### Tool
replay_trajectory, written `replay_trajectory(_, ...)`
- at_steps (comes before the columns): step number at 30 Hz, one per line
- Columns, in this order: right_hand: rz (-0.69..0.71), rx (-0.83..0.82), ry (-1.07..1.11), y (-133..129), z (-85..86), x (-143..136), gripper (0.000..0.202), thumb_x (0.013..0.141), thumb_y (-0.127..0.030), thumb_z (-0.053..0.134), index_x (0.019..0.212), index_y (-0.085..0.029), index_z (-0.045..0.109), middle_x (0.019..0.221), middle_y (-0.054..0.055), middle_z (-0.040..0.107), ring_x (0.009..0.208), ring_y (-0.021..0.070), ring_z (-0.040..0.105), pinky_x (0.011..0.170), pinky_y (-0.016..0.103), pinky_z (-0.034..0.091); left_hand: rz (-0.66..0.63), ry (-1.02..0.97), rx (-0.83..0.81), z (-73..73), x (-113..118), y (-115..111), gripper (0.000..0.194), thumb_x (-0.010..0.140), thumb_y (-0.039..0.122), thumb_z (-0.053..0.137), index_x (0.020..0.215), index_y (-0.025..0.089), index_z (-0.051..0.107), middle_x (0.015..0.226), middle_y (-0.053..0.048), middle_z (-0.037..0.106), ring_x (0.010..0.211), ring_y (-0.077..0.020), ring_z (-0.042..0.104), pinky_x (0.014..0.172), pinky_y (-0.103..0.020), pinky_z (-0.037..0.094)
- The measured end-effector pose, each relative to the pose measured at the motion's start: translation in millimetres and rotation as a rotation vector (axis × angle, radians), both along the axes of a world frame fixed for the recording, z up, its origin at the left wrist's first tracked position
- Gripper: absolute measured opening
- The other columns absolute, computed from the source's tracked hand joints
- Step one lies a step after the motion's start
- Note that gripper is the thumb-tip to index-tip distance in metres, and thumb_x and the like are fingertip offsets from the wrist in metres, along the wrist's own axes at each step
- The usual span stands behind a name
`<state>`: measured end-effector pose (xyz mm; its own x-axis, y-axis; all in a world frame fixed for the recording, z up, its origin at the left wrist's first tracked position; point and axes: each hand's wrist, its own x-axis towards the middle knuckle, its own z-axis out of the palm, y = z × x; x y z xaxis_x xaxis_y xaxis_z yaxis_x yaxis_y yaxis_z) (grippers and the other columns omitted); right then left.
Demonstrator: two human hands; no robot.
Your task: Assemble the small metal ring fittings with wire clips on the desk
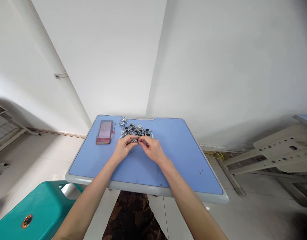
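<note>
Over the middle of the blue tabletop, my left hand [124, 146] and my right hand [151, 147] meet fingertip to fingertip. Between them is a small shiny metal part [134, 140], pinched by the fingers of both; its exact kind is too small to make out. Just beyond the fingers lies a pile of small metal parts [133, 129] with black round pieces among them. A few loose silver parts [123, 122] sit at the pile's far left.
Left on the blue table [93, 163] lie a phone [104, 132], its screen blurred, and a slim screwdriver-like tool [113, 130] with a red bit. A green stool [40, 210] stands at the lower left. A white wall [113, 66] rises behind; another desk [286, 150] is at right.
</note>
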<state>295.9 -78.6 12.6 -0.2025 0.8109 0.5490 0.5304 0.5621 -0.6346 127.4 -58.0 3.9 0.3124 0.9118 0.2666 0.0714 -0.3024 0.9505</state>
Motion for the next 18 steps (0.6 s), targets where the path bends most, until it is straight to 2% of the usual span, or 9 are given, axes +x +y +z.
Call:
replay_trajectory(5,-0.003,0.003,0.029,-1,1.3,-1,0.010,0.085,-0.022,0.051,0.088,-0.020,0.060,0.084,0.003,0.067,0.072,0.0153,0.061,0.065,0.026,0.046,0.064,0.046,-0.004,1.9,1,-1,0.020,0.074,0.024,0.067,0.093,0.019,0.064,0.084,-0.002,0.068,0.086,-0.0194,0.063,0.078,-0.029,0.050)
replay_trajectory(8,-0.009,-0.019,0.044,-1,2.0,-2,0.010,0.085,-0.022,0.051,0.089,-0.021,0.060,0.083,0.003,0.067,0.069,0.0148,0.060,0.063,0.026,0.046,0.026,-0.022,-0.056,5.3,1,-2,0.022,0.073,0.027,0.068,0.092,0.018,0.062,0.086,-0.003,0.068,0.084,-0.0185,0.063,0.079,-0.030,0.051)
replay_trajectory(13,-0.014,-0.063,0.083,-1,3.2,-5,0.009,0.085,-0.025,0.053,0.086,-0.021,0.061,0.087,0.004,0.070,0.064,0.0142,0.058,0.058,0.026,0.044,-0.115,-0.309,-0.346,10.8,-2,3,0.033,0.072,0.037,0.070,0.093,0.016,0.056,0.093,-0.005,0.068,0.084,-0.0169,0.065,0.071,-0.029,0.056)
replay_trajectory(18,-0.023,-0.061,0.132,-2,4.7,-7,0.010,0.084,-0.026,0.053,0.087,-0.021,0.061,0.087,0.004,0.070,0.069,0.0159,0.061,0.059,0.027,0.046,-0.161,-0.402,-0.541,11.0,-6,7,0.035,0.071,0.041,0.072,0.089,0.015,0.057,0.086,-0.004,0.067,0.078,-0.0143,0.066,0.070,-0.026,0.057)
